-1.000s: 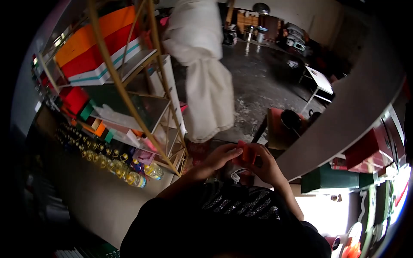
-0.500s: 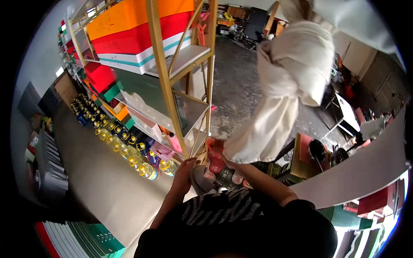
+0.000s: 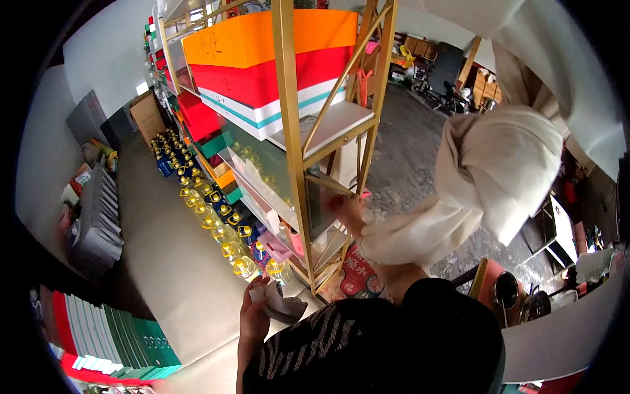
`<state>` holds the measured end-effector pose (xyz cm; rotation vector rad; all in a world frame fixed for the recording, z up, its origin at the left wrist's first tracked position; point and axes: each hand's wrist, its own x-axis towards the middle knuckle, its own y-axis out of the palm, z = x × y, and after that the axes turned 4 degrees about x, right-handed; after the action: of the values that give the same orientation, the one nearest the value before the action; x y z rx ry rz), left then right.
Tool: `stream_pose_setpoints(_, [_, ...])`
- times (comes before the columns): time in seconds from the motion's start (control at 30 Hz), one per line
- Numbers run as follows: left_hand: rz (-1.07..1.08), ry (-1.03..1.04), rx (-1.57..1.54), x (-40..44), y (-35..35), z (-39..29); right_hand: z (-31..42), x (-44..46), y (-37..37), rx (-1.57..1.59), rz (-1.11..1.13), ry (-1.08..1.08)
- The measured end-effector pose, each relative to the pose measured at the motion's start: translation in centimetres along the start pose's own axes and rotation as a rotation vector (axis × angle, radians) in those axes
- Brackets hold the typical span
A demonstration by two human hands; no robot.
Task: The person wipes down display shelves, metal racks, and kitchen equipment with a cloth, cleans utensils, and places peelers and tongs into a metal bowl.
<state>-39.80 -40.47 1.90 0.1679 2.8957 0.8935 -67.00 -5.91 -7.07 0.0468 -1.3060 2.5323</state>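
My left grip [image 3: 254, 310] clamps a grey cloth [image 3: 285, 307], lower centre of frame: likely light and limp, best held by its gathered end. Whether my right grip [image 3: 347, 210], at the rack [image 3: 291, 98] mid-frame, is clenched, I cannot tell.

The head-worn camera looks forward and down, seemingly wide-angle, its corners black.
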Motion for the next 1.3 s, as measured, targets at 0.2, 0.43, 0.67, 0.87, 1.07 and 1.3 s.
stream_pose_setpoints(0.2, [0.052, -0.025, -0.031, 2.2, 1.5, 1.7, 1.7, -1.9, -1.1, 0.056, -0.192, -0.241])
stream_pose_setpoints(0.43, [0.236, -0.071, -0.016, 5.6, 5.0, 2.0, -3.7, -8.3, -7.0, 0.030, -0.159, -0.309])
stream_pose_setpoints(0.67, [0.461, -0.262, 0.036, 7.1, 9.1, 4.3, -11.2, -21.3, -13.6, 0.317, -0.070, -0.059])
stream_pose_setpoints(0.87, [0.884, -0.416, 0.011, 6.0, 12.7, 10.2, -8.3, -35.2, -21.4, 0.248, 0.156, 0.052])
stream_pose_setpoints(1.07, [1.235, -0.704, 0.079, 2.0, 18.2, 15.4, -2.4, -50.1, -30.2, 0.189, 0.201, 0.249])
stream_pose_setpoints(1.3, [1.332, -1.017, -0.075, -3.7, 23.4, 19.0, 4.5, -68.5, -44.0, -0.037, -0.706, 0.355])
